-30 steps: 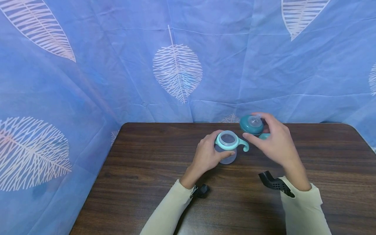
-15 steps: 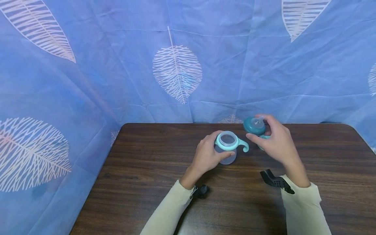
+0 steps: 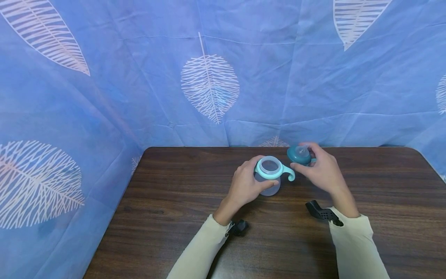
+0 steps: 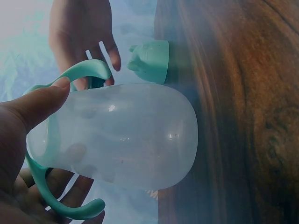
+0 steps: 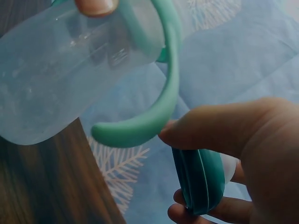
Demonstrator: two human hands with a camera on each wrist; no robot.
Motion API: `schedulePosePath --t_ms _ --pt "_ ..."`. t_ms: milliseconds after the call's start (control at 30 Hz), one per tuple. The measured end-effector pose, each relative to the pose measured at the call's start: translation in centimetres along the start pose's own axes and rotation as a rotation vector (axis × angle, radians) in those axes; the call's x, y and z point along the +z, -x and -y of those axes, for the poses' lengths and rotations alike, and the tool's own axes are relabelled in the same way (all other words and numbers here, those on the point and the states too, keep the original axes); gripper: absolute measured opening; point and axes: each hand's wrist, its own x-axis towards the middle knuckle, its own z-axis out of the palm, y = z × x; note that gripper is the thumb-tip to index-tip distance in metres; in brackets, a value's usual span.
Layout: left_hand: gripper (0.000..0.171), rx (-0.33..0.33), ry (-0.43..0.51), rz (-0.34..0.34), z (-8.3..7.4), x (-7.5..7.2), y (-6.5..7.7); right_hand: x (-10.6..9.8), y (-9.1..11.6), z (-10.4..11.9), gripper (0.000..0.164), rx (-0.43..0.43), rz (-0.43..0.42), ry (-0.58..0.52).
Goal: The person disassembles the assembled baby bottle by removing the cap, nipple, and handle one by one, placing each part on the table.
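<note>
My left hand [image 3: 245, 180] grips a clear baby bottle [image 4: 126, 135] near its neck, around the mint handle ring [image 3: 287, 172]. The bottle is upright with its mouth uncovered; whether its base touches the table I cannot tell. To its right, my right hand [image 3: 322, 168] pinches a dark teal bottle collar [image 5: 198, 179] with a clear nipple [image 3: 301, 151] pointing up, between thumb and fingers. The collar is apart from the bottle. Behind the right hand a mint cap [image 4: 152, 60] with small ears stands on the table, mostly hidden in the head view.
A dark wood table [image 3: 167, 217] lies under both hands. Its far edge meets a blue cloth [image 3: 258, 85] with white leaf prints, which also hangs on the left. A black wrist camera [image 3: 238, 228] sits below the left hand.
My right hand shifts a little right, then lowers and comes slightly nearer with the collar, covering more of the cap. The left hand and bottle stay in place.
</note>
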Motion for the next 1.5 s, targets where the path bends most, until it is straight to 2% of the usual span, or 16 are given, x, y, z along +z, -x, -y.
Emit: schedulePosePath --t_ms 600,1133,1333,1500 --pt "0.076 0.011 0.005 -0.004 0.0 -0.1 0.2 1.6 -0.3 -1.3 0.066 0.040 0.079 0.034" --pt "0.076 0.010 0.002 0.003 0.0 -0.2 0.2 2.6 -0.3 -1.6 0.064 0.010 0.221 0.049" --pt "0.076 0.008 -0.002 0.003 0.1 -0.1 0.1 2.8 -0.3 -2.0 0.063 -0.012 0.233 0.056" --pt "0.076 0.007 -0.002 0.002 0.0 -0.1 0.1 2.9 -0.4 -2.3 0.063 0.008 0.231 0.071"
